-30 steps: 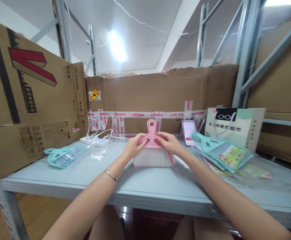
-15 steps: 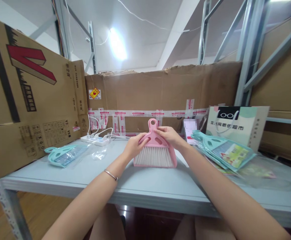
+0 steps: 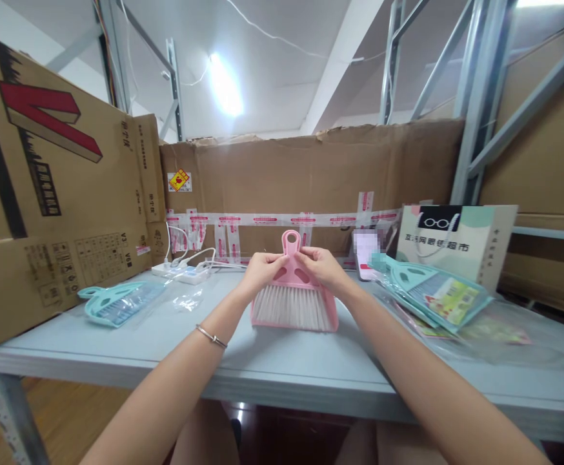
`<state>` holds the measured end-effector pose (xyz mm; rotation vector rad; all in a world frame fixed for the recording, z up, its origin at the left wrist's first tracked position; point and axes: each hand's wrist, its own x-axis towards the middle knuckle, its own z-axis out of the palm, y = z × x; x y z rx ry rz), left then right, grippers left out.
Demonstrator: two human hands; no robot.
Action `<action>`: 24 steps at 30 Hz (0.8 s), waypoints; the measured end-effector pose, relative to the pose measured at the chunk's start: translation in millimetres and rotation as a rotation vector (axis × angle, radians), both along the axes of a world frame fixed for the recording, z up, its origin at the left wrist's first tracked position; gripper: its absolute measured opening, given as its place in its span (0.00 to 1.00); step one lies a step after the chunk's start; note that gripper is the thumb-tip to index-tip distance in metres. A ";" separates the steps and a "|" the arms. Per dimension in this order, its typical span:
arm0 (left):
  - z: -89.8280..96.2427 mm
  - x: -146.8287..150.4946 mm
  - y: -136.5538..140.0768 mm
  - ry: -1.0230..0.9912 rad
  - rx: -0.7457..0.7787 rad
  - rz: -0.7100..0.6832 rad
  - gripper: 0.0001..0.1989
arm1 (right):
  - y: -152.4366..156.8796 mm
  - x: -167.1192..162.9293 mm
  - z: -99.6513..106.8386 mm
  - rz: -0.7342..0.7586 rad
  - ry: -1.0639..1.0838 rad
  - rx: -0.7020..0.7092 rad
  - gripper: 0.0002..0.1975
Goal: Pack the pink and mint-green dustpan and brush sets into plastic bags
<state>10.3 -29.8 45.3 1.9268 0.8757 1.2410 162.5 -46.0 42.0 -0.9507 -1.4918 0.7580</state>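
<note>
A pink hand brush (image 3: 292, 303) with white bristles is nested against a pink dustpan (image 3: 331, 309) at the middle of the table. Both stand tilted, with the bristles toward the table and the looped handle upward. My left hand (image 3: 261, 272) grips the upper left side of the set just below the handle, thumb in front. On the other side, my right hand (image 3: 324, 268) pinches the upper right, its thumb close to the left one. The fingers behind the set are hidden.
To the left lies a teal brush-and-dustpan set (image 3: 120, 302) in clear wrap, near a white power strip (image 3: 185, 271). More wrapped teal sets (image 3: 437, 290) are piled at right, before a paper bag (image 3: 461, 239) and a phone (image 3: 366, 248). Cardboard boxes (image 3: 282, 174) wall the back and left.
My left hand has shifted up from the brush's left side toward the base of the handle. Both thumbs are now nearer each other. The view has moved slightly.
</note>
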 end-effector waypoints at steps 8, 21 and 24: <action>6.6 9.6 -8.7 -0.236 -0.114 -0.044 0.20 | -1.1 -1.8 0.9 -0.022 0.022 0.028 0.17; 6.1 2.5 6.4 -0.232 -0.151 -0.089 0.18 | 0.3 -3.9 2.7 -0.040 -0.107 0.101 0.11; 7.3 0.3 7.2 -0.193 -0.103 -0.089 0.17 | 1.0 -6.3 0.4 -0.183 -0.235 0.191 0.11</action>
